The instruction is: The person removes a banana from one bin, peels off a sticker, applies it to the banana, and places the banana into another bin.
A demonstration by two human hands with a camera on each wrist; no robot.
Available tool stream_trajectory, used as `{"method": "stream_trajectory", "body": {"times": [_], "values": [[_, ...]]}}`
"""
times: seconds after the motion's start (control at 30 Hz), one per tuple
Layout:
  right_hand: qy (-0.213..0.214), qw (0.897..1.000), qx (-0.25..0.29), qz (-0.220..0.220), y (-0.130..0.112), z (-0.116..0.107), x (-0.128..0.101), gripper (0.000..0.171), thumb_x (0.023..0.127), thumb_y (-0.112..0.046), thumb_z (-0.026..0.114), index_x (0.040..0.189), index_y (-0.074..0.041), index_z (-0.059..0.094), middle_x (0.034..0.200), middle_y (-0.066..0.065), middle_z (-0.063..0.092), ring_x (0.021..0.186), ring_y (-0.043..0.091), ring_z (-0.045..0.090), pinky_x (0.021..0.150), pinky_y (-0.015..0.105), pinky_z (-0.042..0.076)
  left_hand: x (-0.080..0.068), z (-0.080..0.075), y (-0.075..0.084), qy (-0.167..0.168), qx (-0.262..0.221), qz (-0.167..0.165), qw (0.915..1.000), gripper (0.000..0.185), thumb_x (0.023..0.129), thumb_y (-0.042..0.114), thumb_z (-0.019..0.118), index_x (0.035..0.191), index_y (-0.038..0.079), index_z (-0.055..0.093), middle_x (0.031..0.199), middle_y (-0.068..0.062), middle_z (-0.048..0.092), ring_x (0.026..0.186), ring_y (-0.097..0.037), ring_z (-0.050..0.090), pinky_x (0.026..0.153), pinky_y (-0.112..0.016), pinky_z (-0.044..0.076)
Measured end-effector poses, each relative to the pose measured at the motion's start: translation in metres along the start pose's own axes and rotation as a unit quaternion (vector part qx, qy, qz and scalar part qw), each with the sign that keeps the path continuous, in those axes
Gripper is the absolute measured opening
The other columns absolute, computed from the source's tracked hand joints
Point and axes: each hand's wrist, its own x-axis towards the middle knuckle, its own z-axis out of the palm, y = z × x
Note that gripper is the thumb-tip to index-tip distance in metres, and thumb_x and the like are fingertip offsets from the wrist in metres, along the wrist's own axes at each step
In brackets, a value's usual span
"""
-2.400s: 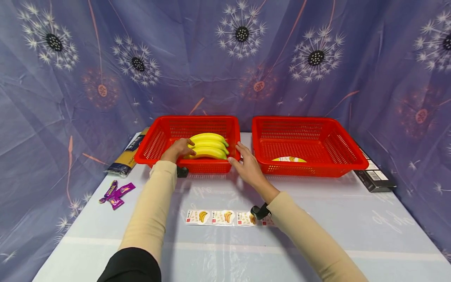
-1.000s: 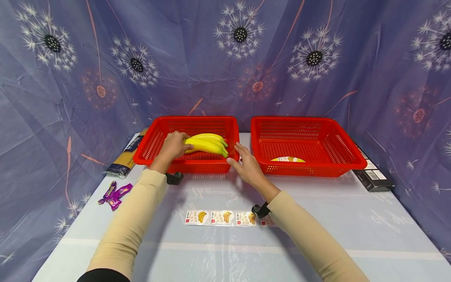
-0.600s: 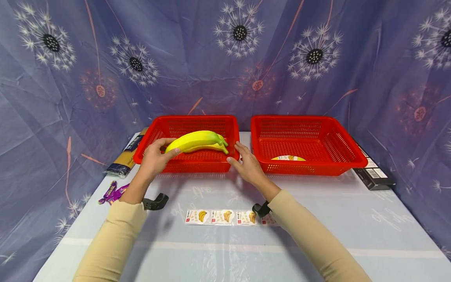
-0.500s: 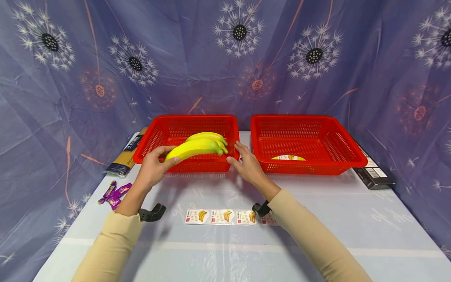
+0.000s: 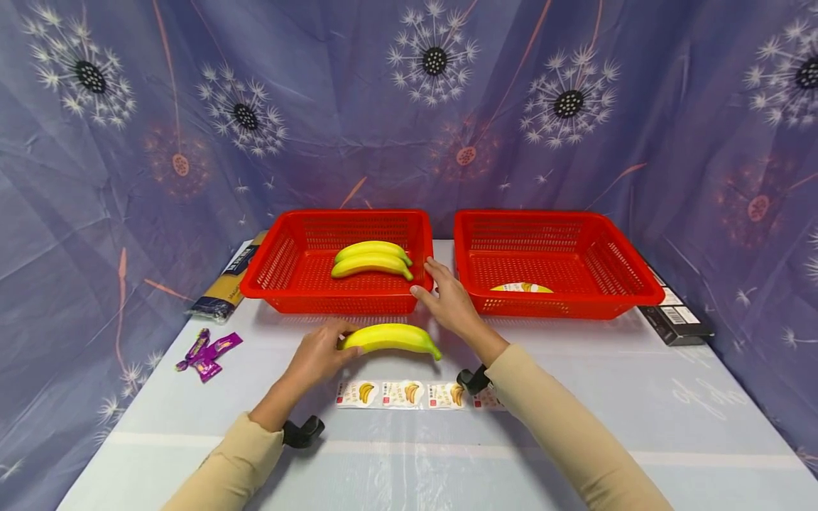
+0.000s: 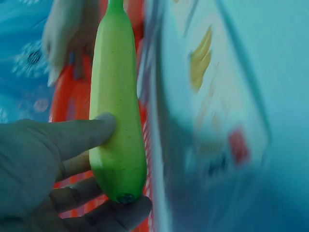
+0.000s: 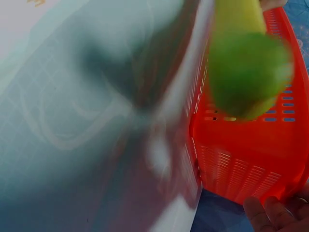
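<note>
Banana in hand: a yellow banana [image 5: 391, 338] held level above the table [image 5: 575, 397], in front of the left red basket [image 5: 281, 273] and over the strip of banana stickers [image 5: 409, 394].
Left hand: the left hand [image 5: 316, 356] grips the banana's left end, thumb on top and fingers curled beneath; the left wrist view shows the thumb [image 6: 82, 135] lying against the peel and the fingers wrapping its butt.
Right hand: the right hand [image 5: 447, 301] rests with straight fingers on the near right corner of the left basket, holding nothing; the right wrist view shows its fingertips [image 7: 270, 215] below the basket's wall.
In the left basket: two more bananas [image 5: 372, 259] lie side by side near the middle.
Right red basket: the right basket [image 5: 633, 280] stands just beside the left one, with a narrow gap between; a sticker with a banana picture [image 5: 522, 288] lies on its floor.
Nearby clutter: purple candy wrappers [image 5: 207, 351] at the table's left, a long packet [image 5: 231, 280] touching the left basket's outer side, a dark box [image 5: 677, 319] by the right basket's far side.
In the way: the right forearm crosses just right of the banana's tip.
Edges and room: both baskets line the back of the table against the patterned cloth; bare tabletop opens toward the near edge and to the front right.
</note>
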Motion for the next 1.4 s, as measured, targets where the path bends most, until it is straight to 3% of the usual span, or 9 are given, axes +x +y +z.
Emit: {"method": "stream_trajectory", "body": {"times": [0.17, 0.43, 0.67, 0.87, 0.97, 1.13, 1.3, 1.4], "values": [[0.004, 1.0, 0.0, -0.003, 0.0, 0.001, 0.0, 0.065, 0.091, -0.038, 0.059, 0.142, -0.003, 0.039, 0.153, 0.008, 0.034, 0.134, 0.029, 0.043, 0.099, 0.042, 0.045, 0.008, 0.022, 0.018, -0.013, 0.026, 0.028, 0.9992, 0.034, 0.076, 0.021, 0.077, 0.108, 0.012, 0.067, 0.107, -0.006, 0.068, 0.097, -0.022, 0.063, 0.083, -0.041, 0.049], [-0.003, 1.0, 0.0, 0.012, -0.001, 0.002, -0.001, 0.066, 0.09, -0.04, 0.059, 0.144, -0.007, 0.038, 0.154, 0.005, 0.032, 0.134, 0.028, 0.044, 0.098, 0.04, 0.046, 0.019, 0.043, 0.036, -0.029, 0.042, 0.052, 0.9973, 0.038, 0.078, 0.024, 0.077, 0.111, 0.01, 0.064, 0.108, -0.008, 0.066, 0.097, -0.023, 0.063, 0.08, -0.04, 0.051], [0.002, 1.0, -0.005, 0.013, -0.001, 0.004, -0.001, 0.066, 0.09, -0.039, 0.06, 0.143, -0.006, 0.039, 0.153, 0.005, 0.033, 0.136, 0.028, 0.041, 0.1, 0.041, 0.045, 0.021, 0.05, 0.041, -0.019, 0.058, 0.063, 0.9962, 0.039, 0.077, 0.026, 0.077, 0.111, 0.011, 0.063, 0.107, -0.008, 0.065, 0.096, -0.025, 0.063, 0.075, -0.042, 0.052], [-0.002, 1.0, 0.0, 0.002, -0.002, 0.003, -0.005, 0.063, 0.093, -0.038, 0.055, 0.143, -0.004, 0.038, 0.155, 0.008, 0.03, 0.138, 0.028, 0.038, 0.1, 0.041, 0.045, 0.019, 0.046, 0.043, -0.009, 0.082, 0.066, 0.9944, 0.045, 0.078, 0.032, 0.076, 0.115, 0.012, 0.061, 0.111, -0.007, 0.063, 0.101, -0.027, 0.061, 0.077, -0.044, 0.053], [-0.006, 1.0, 0.006, -0.009, -0.003, -0.002, -0.015, 0.061, 0.095, -0.037, 0.053, 0.144, -0.005, 0.037, 0.156, 0.008, 0.028, 0.136, 0.028, 0.041, 0.099, 0.04, 0.046, 0.017, 0.042, 0.044, 0.02, 0.102, 0.092, 0.9904, 0.048, 0.077, 0.034, 0.076, 0.116, 0.011, 0.06, 0.109, -0.006, 0.062, 0.099, -0.024, 0.057, 0.077, -0.039, 0.053], [-0.013, 0.999, 0.006, -0.035, 0.0, -0.016, -0.044, 0.059, 0.094, -0.036, 0.055, 0.144, -0.01, 0.038, 0.153, 0.007, 0.033, 0.122, 0.029, 0.055, 0.095, 0.044, 0.048, 0.012, 0.041, 0.052, 0.067, 0.112, 0.174, 0.976, 0.044, 0.076, 0.032, 0.077, 0.111, 0.01, 0.063, 0.101, -0.004, 0.062, 0.092, -0.02, 0.053, 0.078, -0.032, 0.049], [-0.003, 0.998, -0.017, -0.053, 0.013, -0.032, -0.08, 0.051, 0.091, -0.03, 0.061, 0.136, -0.01, 0.049, 0.14, 0.007, 0.049, 0.124, 0.028, 0.051, 0.1, 0.05, 0.043, 0.005, 0.048, 0.064, 0.075, 0.112, 0.237, 0.9621, 0.033, 0.078, 0.028, 0.076, 0.105, 0.012, 0.067, 0.098, -0.001, 0.062, 0.092, -0.019, 0.054, 0.08, -0.032, 0.047], [0.001, 0.998, -0.038, -0.055, 0.021, -0.042, -0.102, 0.045, 0.088, -0.026, 0.065, 0.13, -0.011, 0.055, 0.131, 0.006, 0.056, 0.12, 0.026, 0.052, 0.095, 0.049, 0.046, 0.001, 0.055, 0.073, 0.065, 0.108, 0.258, 0.958, 0.029, 0.079, 0.028, 0.074, 0.104, 0.014, 0.067, 0.095, 0.001, 0.061, 0.09, -0.017, 0.053, 0.08, -0.031, 0.046]]}}
